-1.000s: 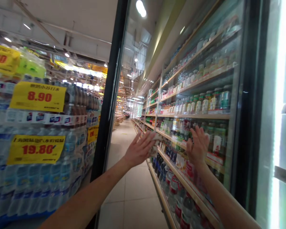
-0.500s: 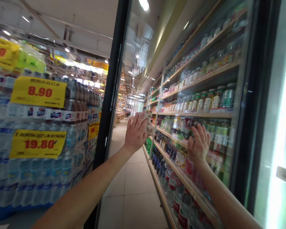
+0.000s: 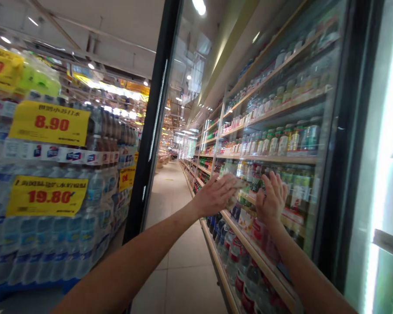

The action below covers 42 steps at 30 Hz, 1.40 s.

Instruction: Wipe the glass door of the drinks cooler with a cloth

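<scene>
Crumpled cloth [image 3: 234, 194] sat under the fingertips of your left hand [image 3: 213, 196], pressed to the outside of the glass cooler door [image 3: 186, 74] at about the height of the middle shelves. The cloth looked pale and was partly blurred, so you could not make out its weave or pattern. Your left hand was almost flat, its fingers together and stretched toward your right, and it held the cloth against the pane rather than closing around it. Your right hand [image 3: 271, 201] was just beside it, open and empty, its fingers spread and slightly curved toward the glass; whether they touched the pane, I cannot tell.

Behind the glass, wood-edged shelves carried rows of drinks. Glass bottles with green caps [image 3: 290, 141] held pale drinks on a shelf above your hands, while plastic soda bottles with red labels [image 3: 239, 266] stood in the lower rows. To your left, past the black door frame [image 3: 149, 144], shrink-wrapped packs of bottled water [image 3: 68, 235] were stacked with brown-filled bottles [image 3: 100, 131] above them. Yellow price signs reading 8.90 [image 3: 49, 123] and 19.80 [image 3: 46, 196] hung on that stack. A tiled aisle floor [image 3: 180, 257] ran between the stack and the cooler.
</scene>
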### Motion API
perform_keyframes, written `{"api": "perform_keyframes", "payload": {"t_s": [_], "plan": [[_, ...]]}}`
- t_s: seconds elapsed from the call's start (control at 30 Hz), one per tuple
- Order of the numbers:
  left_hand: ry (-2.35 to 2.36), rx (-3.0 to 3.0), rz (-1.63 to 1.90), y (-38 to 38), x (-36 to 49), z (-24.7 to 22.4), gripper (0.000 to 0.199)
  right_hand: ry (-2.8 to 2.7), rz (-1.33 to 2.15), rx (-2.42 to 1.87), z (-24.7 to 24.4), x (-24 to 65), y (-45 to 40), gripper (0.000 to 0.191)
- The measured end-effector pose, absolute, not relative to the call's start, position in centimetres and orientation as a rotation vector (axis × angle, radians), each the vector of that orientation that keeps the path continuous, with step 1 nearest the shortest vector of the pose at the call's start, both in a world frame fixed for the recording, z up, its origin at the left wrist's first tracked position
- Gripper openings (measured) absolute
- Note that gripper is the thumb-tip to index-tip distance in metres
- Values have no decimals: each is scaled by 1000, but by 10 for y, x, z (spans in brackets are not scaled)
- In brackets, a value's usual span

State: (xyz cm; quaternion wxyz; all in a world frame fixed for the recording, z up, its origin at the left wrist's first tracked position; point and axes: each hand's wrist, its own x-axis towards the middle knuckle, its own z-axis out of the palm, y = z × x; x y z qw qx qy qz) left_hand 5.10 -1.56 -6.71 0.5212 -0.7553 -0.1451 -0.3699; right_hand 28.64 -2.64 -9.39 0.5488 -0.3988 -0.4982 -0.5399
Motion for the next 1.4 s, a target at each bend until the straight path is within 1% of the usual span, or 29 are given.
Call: {"api": "perform_keyframes", "payload": {"t_s": [0.07, 0.2, 0.23, 0.4, 0.57, 0.6, 0.73, 0.77, 0.9, 0.93, 1.07, 1.13, 1.2, 1.27, 1.33, 1.4], "plan": [[-282, -1824, -822, -15, 48, -67, 42, -1186, -1282, -950, -94, 286, -27, 43], [-657, -1707, -1152, -14, 41, -53, 47, -1185, -1259, -963, -94, 285, -27, 44], [-677, -1697, -1174, -14, 41, -52, 47, -1181, -1258, -959, -94, 285, -27, 44], [-268, -1810, -837, -16, 40, -59, 41, -1178, -1281, -950, -94, 286, -27, 44], [-653, -1686, -1139, -15, 32, -53, 45, -1181, -1269, -949, -93, 285, -27, 44], [-630, -1697, -1115, -15, 32, -55, 45, -1175, -1268, -947, -93, 285, -27, 44], [-299, -1798, -801, -15, 31, -65, 44, -1182, -1270, -957, -94, 285, -27, 45], [-327, -1796, -814, -15, 30, -65, 44, -1188, -1271, -956, -94, 286, -27, 45], [-667, -1698, -1101, -16, 25, -61, 46, -1190, -1283, -943, -94, 286, -27, 44], [-652, -1708, -1088, -17, 23, -63, 46, -1184, -1284, -944, -94, 285, -28, 43], [-374, -1826, -788, -18, 7, -80, 45, -1168, -1265, -967, -93, 284, -29, 43], [-469, -1787, -875, -15, -9, -83, 46, -1178, -1251, -977, -93, 283, -29, 43], [-670, -1669, -1099, -13, -23, -81, 48, -1185, -1244, -980, -93, 283, -29, 43], [-788, -1586, -1234, -11, -30, -82, 49, -1184, -1248, -980, -93, 283, -29, 43], [-698, -1648, -1156, -13, -27, -89, 51, -1181, -1247, -982, -94, 283, -29, 44], [-490, -1764, -966, -15, -22, -97, 52, -1181, -1246, -975, -94, 283, -29, 45]]}}
